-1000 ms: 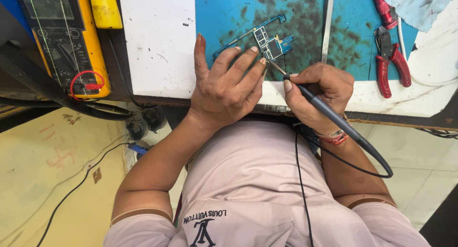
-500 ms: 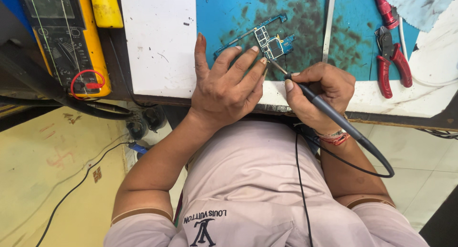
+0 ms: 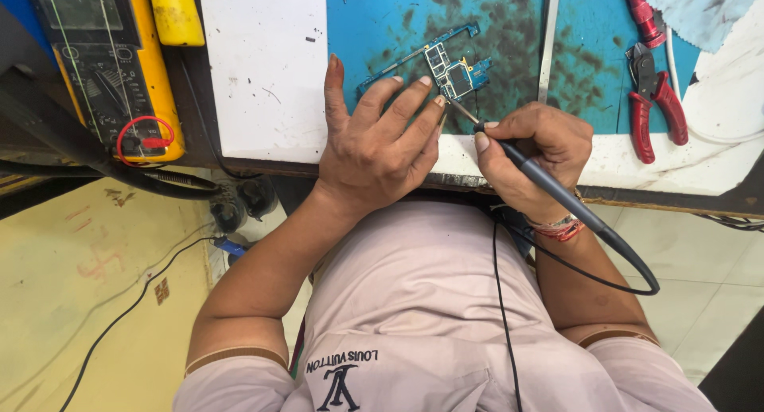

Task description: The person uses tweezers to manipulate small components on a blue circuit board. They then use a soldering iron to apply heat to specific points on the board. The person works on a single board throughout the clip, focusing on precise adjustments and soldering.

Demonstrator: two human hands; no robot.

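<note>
The right hand (image 3: 535,153) is closed around a soldering iron (image 3: 549,185), its tip touching a circuit board (image 3: 446,66). The left hand (image 3: 374,141), fingers spread, presses that board onto the blue mat (image 3: 509,30) near the bench's front edge. Red pliers (image 3: 652,102) lie toward the right edge.

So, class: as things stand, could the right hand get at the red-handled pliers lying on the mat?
Probably yes, but not freely. The right hand grips a soldering iron, so it is occupied. The red-handled pliers lie just beyond it on the blue mat, with nothing between them.
</note>
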